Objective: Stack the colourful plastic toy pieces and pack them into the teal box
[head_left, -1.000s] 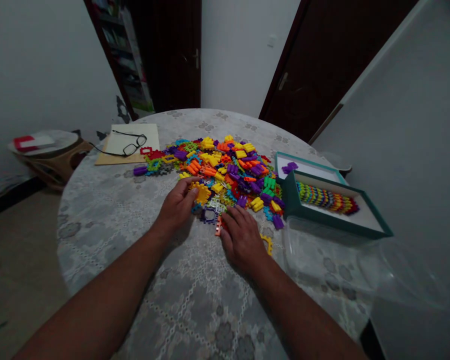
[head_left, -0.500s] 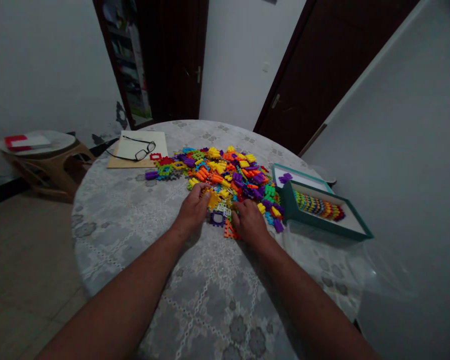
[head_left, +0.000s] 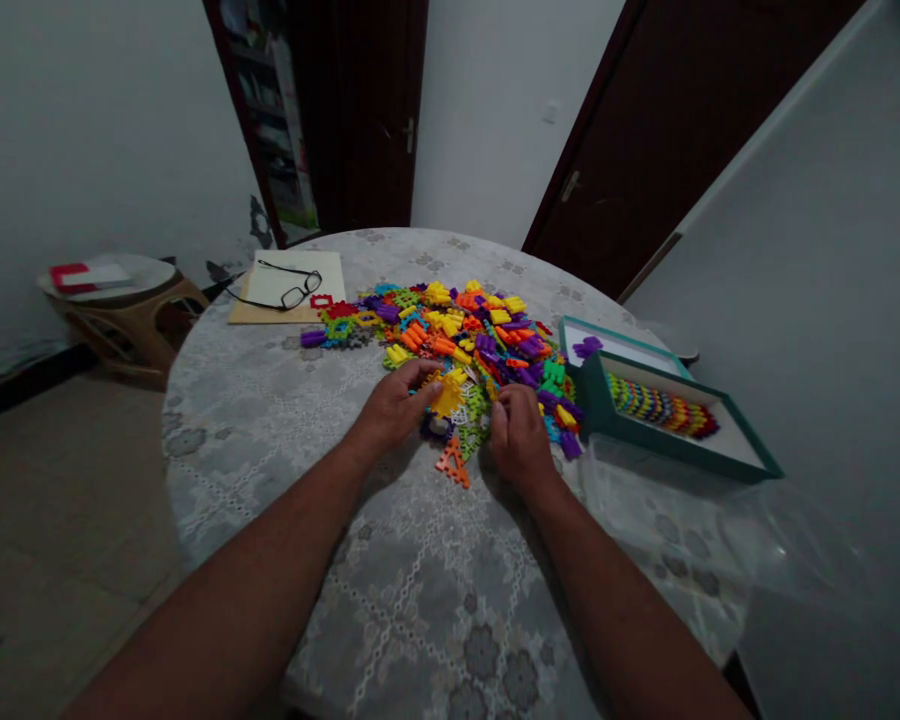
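Observation:
My left hand (head_left: 397, 405) is closed on a yellow-orange flat toothed building piece (head_left: 448, 398), thumb on top, at the near edge of a heap of interlocking plastic building pieces (head_left: 450, 325). To its right, my right hand (head_left: 521, 430) has its fingers pinched together by a small yellow piece; whether it grips that piece is hard to make out. Between the hands lie green toothed pieces (head_left: 474, 420). A dark purple frame piece (head_left: 436, 428) is partly hidden below the left fingers. Nearest to me is an orange triangular piece (head_left: 453, 463) on the tablecloth.
A dark green box (head_left: 664, 462) with rows of coloured pieces stands at the right, its lid (head_left: 622, 345) behind it. Clear plastic containers (head_left: 660, 500) lie in front. Eyeglasses (head_left: 296, 290) rest on paper (head_left: 330, 270) at the back left. A stool (head_left: 116, 330) stands beyond the table (head_left: 255, 430).
My right hand has drawn away from the left, and more green pieces show between them. The orange piece has turned and lies apart from the right hand. The view has shifted slightly.

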Demonstrator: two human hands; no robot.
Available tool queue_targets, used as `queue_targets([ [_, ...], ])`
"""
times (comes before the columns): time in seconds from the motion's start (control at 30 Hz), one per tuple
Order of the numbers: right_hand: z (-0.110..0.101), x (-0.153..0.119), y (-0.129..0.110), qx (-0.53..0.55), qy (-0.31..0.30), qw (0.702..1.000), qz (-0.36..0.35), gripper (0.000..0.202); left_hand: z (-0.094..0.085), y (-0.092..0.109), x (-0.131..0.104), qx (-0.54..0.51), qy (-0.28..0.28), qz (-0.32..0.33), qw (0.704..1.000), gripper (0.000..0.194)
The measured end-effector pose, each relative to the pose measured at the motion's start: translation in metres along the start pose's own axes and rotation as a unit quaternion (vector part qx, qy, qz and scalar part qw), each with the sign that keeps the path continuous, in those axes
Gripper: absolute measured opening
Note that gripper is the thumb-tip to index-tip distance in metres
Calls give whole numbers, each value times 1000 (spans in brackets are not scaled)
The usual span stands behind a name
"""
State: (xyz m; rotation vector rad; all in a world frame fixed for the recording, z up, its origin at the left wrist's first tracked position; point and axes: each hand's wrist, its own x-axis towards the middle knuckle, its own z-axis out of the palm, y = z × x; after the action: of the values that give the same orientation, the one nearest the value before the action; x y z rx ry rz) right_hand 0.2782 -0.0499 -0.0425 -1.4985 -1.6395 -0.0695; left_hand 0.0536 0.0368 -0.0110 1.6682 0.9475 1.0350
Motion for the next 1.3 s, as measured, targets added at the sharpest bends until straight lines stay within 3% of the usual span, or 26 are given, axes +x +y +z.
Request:
queue_targets([
  [0.13, -8, 2, -4, 97, -38, 987, 124, 20, 0, -1, 0, 0, -14, -6, 1000, 27],
  [0.23, -10, 1, -9, 137, -79, 972, 173, 25, 4, 0, -3, 1, -50, 2, 999, 22],
  [0.37, -9, 1, -18, 176, -101, 965, 169, 26, 10, 3, -9, 81, -69, 22, 994, 20],
  [0.5, -7, 0, -26, 218, -119, 956, 156, 26, 12, 4, -9, 134, -68, 53, 987, 31],
  [0.73, 7, -1, -28, 308, -128, 918, 213, 27, 11, 4, -7, 172, -102, 82, 976, 49],
  [0.93, 5, -1, -29, 381, -144, 885, 226, 35, 10, 6, -8, 181, -97, 99, 974, 46],
  [1.1, 1, -1, -22, 314, -145, 918, 195, 27, 9, 7, -8, 169, -107, 106, 974, 41],
  [1.3, -5, 6, -17, 345, -202, 889, 224, 33, 9, 2, -6, 180, -129, 127, 967, 40],
])
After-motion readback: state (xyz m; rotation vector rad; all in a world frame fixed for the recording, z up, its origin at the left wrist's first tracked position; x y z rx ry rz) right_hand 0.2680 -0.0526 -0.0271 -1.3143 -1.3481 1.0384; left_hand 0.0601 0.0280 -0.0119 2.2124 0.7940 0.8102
